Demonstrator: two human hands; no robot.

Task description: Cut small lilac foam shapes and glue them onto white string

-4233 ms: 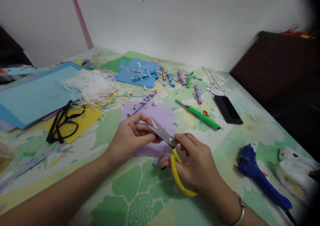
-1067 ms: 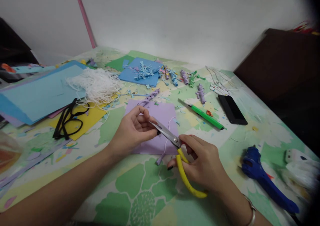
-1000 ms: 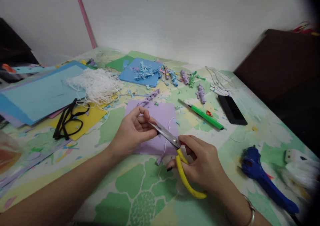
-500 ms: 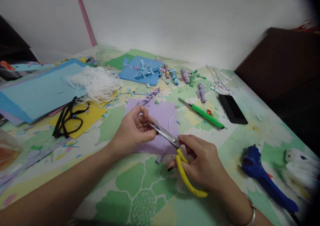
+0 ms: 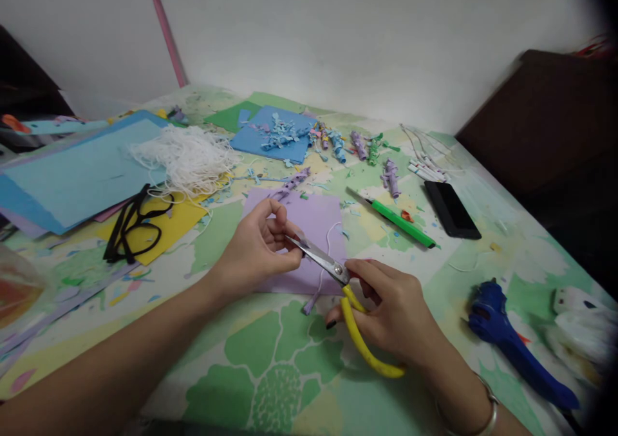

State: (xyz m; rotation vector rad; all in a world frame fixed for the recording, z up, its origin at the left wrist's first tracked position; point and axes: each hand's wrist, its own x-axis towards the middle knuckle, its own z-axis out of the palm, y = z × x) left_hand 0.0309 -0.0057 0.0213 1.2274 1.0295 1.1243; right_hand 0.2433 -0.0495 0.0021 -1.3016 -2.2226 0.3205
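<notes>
My right hand [image 5: 391, 310] grips yellow-handled scissors [image 5: 360, 333], their blades pointing up and left. At the blade tips is my left hand [image 5: 265, 243], with its fingers curled and thumb drawn in. What it pinches is mostly hidden; a small dark purple bit shows by the tips. Beneath both hands lies a purple sheet [image 5: 318, 210]. A white string [image 5: 330, 236] crosses that sheet and ends in a small purple tassel-like piece [image 5: 311, 304]. Behind the sheet rests a rolled purple paper piece [image 5: 294, 181] with cut edges.
Left of the hands are a heap of white string [image 5: 188, 159], black glasses [image 5: 132, 230] and blue sheets [image 5: 82, 172]. To the right lie a green cutter [image 5: 400, 223], a black phone [image 5: 451, 209] and a blue glue gun [image 5: 521, 352]. Several paper rolls [image 5: 358, 145] stand farther back.
The view has shifted very slightly. Both hands and the scissors keep almost the same pose, with the blade tips still at the left fingers.
</notes>
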